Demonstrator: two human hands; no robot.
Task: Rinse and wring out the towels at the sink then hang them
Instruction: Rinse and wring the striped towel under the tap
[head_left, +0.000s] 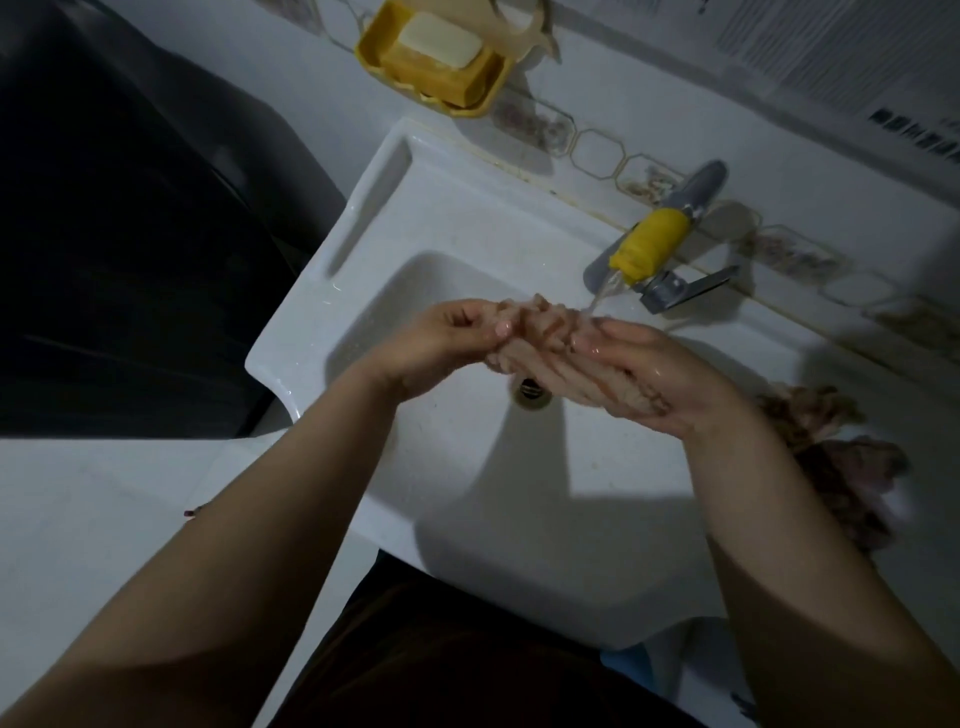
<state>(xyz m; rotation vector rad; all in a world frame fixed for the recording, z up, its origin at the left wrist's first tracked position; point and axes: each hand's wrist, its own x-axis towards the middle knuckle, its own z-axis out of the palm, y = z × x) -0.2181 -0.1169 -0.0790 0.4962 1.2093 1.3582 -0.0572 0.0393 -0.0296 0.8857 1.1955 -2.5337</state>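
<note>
Gripping towel (540, 338) between left hand (447, 343) and right hand (660, 374), fingers clenched around it; risking splashing beyond sink (363, 218) from tap (654, 244).

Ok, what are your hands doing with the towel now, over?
Left hand and right hand both grip the towel over the sink. Faucet running onto it. More towels wait on the right rim. Nothing in the way.

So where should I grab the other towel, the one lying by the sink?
Probably the top hump of the bunched towel on the right sink ledge. Come from above with your right hand, once it lets go of the wet towel. It lies in a loose heap, so the raised folds look easiest to pinch.
</note>
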